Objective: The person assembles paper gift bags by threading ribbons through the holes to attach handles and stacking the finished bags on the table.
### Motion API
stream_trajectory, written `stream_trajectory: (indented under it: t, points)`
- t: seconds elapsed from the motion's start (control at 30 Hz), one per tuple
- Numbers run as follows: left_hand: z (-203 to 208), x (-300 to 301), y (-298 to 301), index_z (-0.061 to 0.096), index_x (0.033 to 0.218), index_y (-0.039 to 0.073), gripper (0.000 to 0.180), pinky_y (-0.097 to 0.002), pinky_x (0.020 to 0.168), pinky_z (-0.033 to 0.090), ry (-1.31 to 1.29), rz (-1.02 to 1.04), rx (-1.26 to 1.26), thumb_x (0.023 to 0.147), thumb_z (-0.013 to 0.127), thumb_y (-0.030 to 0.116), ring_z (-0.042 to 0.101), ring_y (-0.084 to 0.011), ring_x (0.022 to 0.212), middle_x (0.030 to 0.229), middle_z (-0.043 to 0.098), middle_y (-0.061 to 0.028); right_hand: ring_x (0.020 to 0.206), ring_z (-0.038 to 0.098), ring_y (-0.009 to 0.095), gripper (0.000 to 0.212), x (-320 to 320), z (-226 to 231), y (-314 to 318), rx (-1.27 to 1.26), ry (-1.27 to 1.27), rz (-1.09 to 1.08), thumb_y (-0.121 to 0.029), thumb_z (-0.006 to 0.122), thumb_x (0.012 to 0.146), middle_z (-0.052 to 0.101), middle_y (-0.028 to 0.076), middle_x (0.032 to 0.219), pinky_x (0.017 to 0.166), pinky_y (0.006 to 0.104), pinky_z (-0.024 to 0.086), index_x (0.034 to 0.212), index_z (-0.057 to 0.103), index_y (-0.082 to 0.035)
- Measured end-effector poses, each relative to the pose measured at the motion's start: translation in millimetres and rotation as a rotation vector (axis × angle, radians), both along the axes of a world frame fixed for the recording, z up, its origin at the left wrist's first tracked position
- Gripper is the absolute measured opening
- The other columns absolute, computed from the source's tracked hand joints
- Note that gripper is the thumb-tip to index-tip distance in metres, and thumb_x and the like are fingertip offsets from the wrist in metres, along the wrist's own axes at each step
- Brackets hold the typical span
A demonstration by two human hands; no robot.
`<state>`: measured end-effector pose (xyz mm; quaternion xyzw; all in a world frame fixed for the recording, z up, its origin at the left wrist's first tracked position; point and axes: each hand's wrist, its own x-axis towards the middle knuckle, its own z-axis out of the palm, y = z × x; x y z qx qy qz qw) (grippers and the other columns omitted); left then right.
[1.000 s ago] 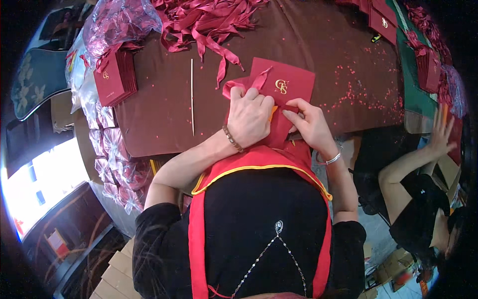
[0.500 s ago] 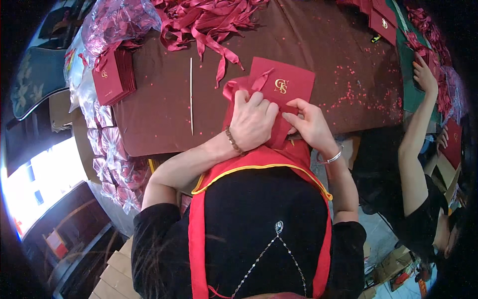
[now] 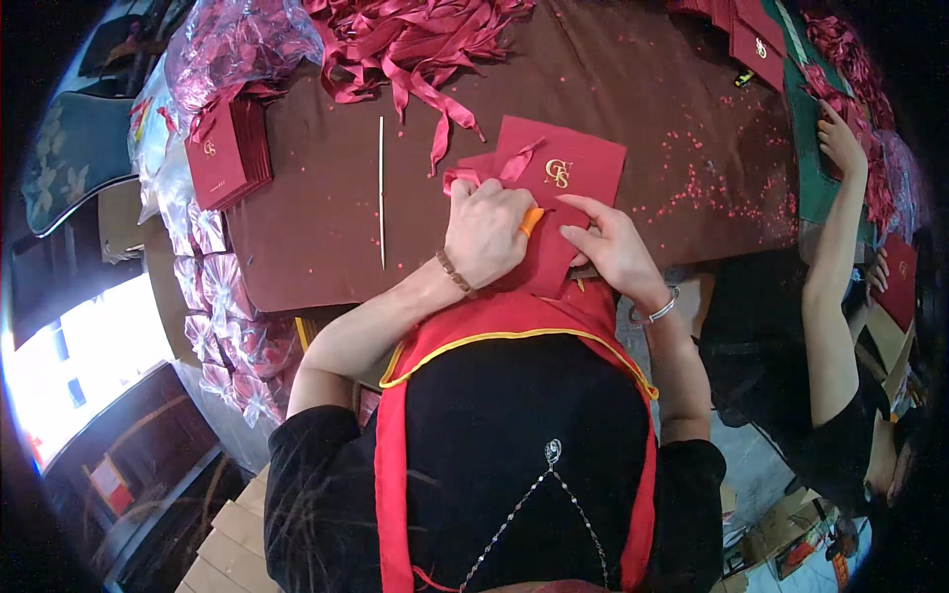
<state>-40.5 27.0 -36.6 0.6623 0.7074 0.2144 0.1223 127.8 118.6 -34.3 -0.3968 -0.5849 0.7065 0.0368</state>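
Observation:
A red paper gift bag [image 3: 588, 163] with a gold emblem lies at the table's front edge, under my hands. Its red ribbon [image 3: 521, 163] comes through near the top left. My left hand [image 3: 484, 234] is closed over the bag's left part, around a small orange tool [image 3: 532, 219]; only its orange end shows, and its tip is hidden. More red ribbon pokes out beside the left knuckles. My right hand [image 3: 615, 247] rests at the bag's right side, index finger stretched over it and thumb apart. Nothing shows between those fingertips.
A heap of red ribbons [image 3: 415, 44] lies at the far side of the brown-covered table [image 3: 316, 227]. A thin white stick [image 3: 382, 193] lies left of the bag. Stacked red bags [image 3: 229, 153] stand at the left edge. At right, a co-worker's hand [image 3: 840, 146] touches ribbons.
My left hand has shifted slightly left and turned, and the orange tool has come into view beside its fingers. My right index finger has stretched out further, away from the thumb.

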Motion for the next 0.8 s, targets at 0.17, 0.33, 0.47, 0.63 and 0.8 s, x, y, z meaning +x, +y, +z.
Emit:
stream_trajectory:
  t: [0.17, 0.33, 0.47, 0.63, 0.8]
  points:
    - [5.4, -3.2, 0.2, 0.063, 0.079, 0.011, 0.006, -0.0382, 0.072, 0.032, 0.014, -0.013, -0.046, 0.078, 0.058, 0.015, 0.055, -0.0236, 0.072, 0.068, 0.058, -0.0069, 0.055, 0.051, 0.004, 0.036, -2.1, 2.3, 1.1, 0.020, 0.011, 0.016, -0.009, 0.058, 0.084, 0.055, 0.000, 0.066, 0.052, 0.0233, 0.049, 0.118, 0.053, 0.000]
    - [5.6, 0.1, 1.6, 0.061, 0.077, 0.010, 0.006, -0.0390, 0.071, 0.032, 0.068, -0.037, -0.048, 0.077, 0.058, 0.016, 0.055, -0.0234, 0.072, 0.068, 0.059, -0.0066, 0.054, 0.050, 0.004, 0.033, -5.9, 1.7, 0.6, 0.079, 0.013, 0.008, -0.010, 0.057, 0.084, 0.057, 0.002, 0.068, 0.051, 0.0237, 0.048, 0.116, 0.055, -0.002]
    - [11.2, 6.0, 3.3, 0.054, 0.069, 0.009, 0.008, -0.0403, 0.071, 0.032, 0.195, -0.062, 0.079, 0.069, 0.060, 0.014, 0.054, -0.0222, 0.072, 0.063, 0.058, -0.0055, 0.052, 0.052, 0.010, 0.031, -3.9, -8.1, -3.2, 0.194, 0.039, 0.023, -0.011, 0.059, 0.082, 0.058, 0.011, 0.069, 0.050, 0.0289, 0.043, 0.111, 0.058, -0.002]
    - [8.0, 11.6, 2.0, 0.053, 0.071, 0.010, 0.009, -0.0410, 0.070, 0.033, 0.228, -0.090, 0.117, 0.069, 0.059, 0.015, 0.051, -0.0220, 0.071, 0.063, 0.055, -0.0045, 0.055, 0.041, 0.004, 0.030, -8.4, 10.3, -10.0, 0.415, 0.010, 0.071, -0.007, 0.060, 0.082, 0.052, 0.002, 0.066, 0.050, 0.0226, 0.037, 0.111, 0.058, -0.001]
    - [16.0, 4.2, -1.6, 0.056, 0.074, 0.012, 0.011, -0.0415, 0.074, 0.032, 0.266, -0.120, 0.155, 0.074, 0.059, 0.022, 0.050, -0.0195, 0.080, 0.068, 0.054, -0.0009, 0.061, 0.057, 0.021, 0.031, -6.7, 6.4, -5.8, 0.389, -0.034, 0.095, -0.011, 0.057, 0.081, 0.063, 0.017, 0.088, 0.062, 0.0322, 0.046, 0.111, 0.057, -0.003]
